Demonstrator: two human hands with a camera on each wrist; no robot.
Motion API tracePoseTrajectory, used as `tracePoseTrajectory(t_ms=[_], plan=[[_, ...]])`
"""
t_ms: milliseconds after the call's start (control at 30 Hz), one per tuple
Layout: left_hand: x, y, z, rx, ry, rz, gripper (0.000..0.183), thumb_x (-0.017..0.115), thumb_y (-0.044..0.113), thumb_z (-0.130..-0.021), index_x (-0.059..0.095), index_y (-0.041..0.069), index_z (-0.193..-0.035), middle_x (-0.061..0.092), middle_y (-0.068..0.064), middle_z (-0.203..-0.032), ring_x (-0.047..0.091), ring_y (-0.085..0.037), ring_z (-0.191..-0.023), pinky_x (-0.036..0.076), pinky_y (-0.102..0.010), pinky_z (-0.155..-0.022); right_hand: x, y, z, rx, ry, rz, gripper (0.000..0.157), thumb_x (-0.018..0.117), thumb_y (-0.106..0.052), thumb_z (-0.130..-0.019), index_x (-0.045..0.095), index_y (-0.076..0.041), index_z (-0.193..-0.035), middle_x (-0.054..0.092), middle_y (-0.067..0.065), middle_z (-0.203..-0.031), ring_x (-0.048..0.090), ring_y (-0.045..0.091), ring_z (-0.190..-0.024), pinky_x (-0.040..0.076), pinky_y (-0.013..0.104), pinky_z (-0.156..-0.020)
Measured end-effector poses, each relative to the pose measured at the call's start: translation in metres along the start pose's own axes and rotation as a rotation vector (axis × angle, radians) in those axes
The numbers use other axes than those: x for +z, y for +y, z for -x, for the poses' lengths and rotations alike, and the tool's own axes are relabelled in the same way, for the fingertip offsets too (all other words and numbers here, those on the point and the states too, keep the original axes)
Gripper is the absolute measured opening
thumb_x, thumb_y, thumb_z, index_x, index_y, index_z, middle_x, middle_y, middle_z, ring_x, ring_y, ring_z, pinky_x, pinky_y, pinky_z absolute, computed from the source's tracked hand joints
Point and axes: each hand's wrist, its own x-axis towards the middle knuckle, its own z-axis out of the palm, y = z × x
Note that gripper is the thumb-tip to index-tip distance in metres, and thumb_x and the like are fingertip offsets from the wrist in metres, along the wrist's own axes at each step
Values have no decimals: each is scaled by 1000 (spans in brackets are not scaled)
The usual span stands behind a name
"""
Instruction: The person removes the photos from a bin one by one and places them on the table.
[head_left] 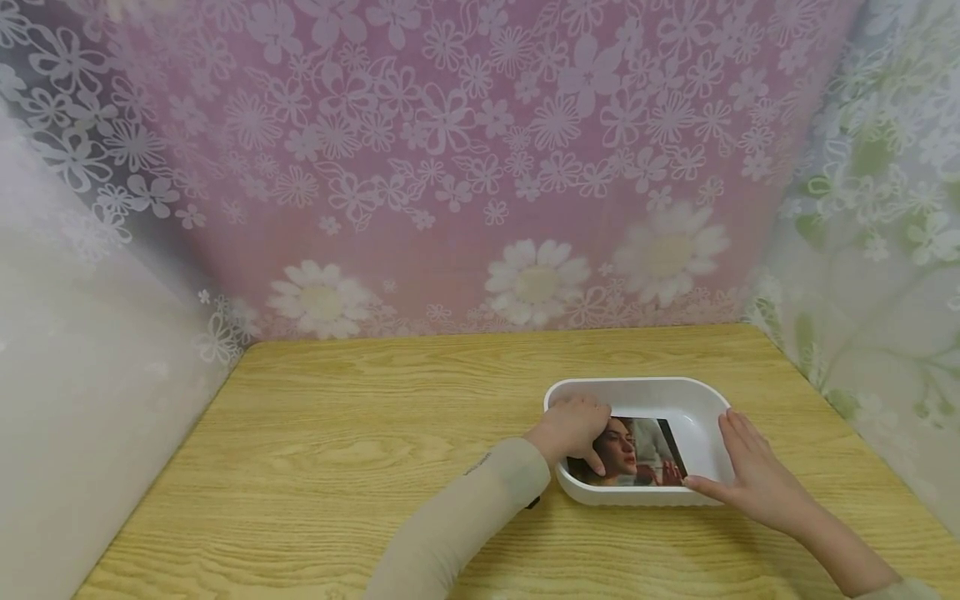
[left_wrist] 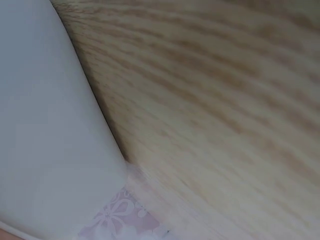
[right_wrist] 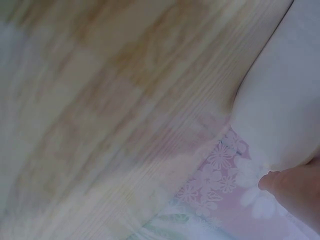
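A white tray-like basin (head_left: 697,387) with rounded corners stands on the table at the right. Inside it lies a flat printed picture (head_left: 645,450) showing a face and a hand, dark along its right edge. My left hand (head_left: 576,427) reaches over the left rim and grips the picture's left part, thumb across its surface and bent fingers at its far side. My right hand (head_left: 750,471) holds the basin's right front corner, fingers along the right rim, thumb over the front rim near the picture's corner. In the right wrist view a finger (right_wrist: 282,185) shows beside the basin's pale wall (right_wrist: 285,100).
The wood-grain table (head_left: 360,433) extends left of the basin. A pink flowered cloth (head_left: 450,183) closes off the back, a pale cloth (head_left: 90,350) the left, and a green-and-white flowered cloth (head_left: 885,292) the right. A small dark object (head_left: 533,502) shows beneath the left cuff.
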Motion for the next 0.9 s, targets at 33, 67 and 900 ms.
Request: tracePoseTrajectory(t_ms=[33, 67, 900], plan=[[0, 0, 0, 2, 0, 5, 61, 71, 60, -57, 52, 23, -102, 53, 8, -98, 49, -9, -93, 36, -25, -83, 0, 0, 0, 1, 0, -1, 99, 65, -40, -77, 7, 20, -131, 5, 39, -135, -9, 39, -128, -7, 47, -100], [1, -1, 0, 0, 1, 12, 61, 71, 59, -57, 52, 23, -102, 54, 8, -98, 49, -9, -93, 36, -25, -84, 0, 0, 0, 1, -1, -2, 99, 65, -40, -77, 7, 20, -131, 5, 39, -135, -10, 38, -128, -7, 47, -100], [-4, -10, -3, 24, 166, 228, 29, 69, 37, -75, 55, 17, -90, 54, 9, -83, 50, -4, -77, 38, -16, -67, 3, 1, 0, -31, 64, 2, 99, 68, -38, -74, 11, 22, -129, 8, 41, -133, -8, 37, -129, -6, 44, -102]])
